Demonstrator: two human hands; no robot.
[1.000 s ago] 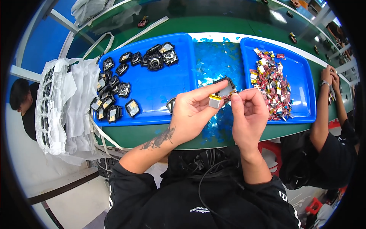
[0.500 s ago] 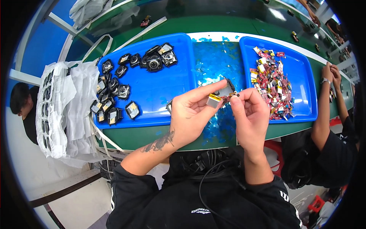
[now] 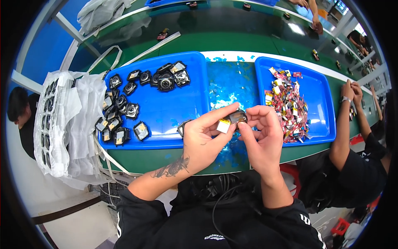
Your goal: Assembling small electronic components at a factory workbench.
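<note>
Between my two hands a small black watch case is held over the middle of the table. A silver battery with a yellow edge sticks out beside it, next to my left thumb. My left hand is closed on the case from the left, index finger stretched along its far side. My right hand pinches the case's right edge with thumb and fingertips, the other fingers curled. Another dark case shows partly behind my left hand, at the edge of the left blue tray.
Several black watch cases lie in the left tray. The right blue tray bears a heap of red boards and batteries. Blue film scraps cover the table between. White stacked trays stand left; a co-worker's hands are at right.
The view has shifted, so the trays sit lower. The case has turned to show a dark face, and my right fingertips have moved from small parts beside it onto its edge.
</note>
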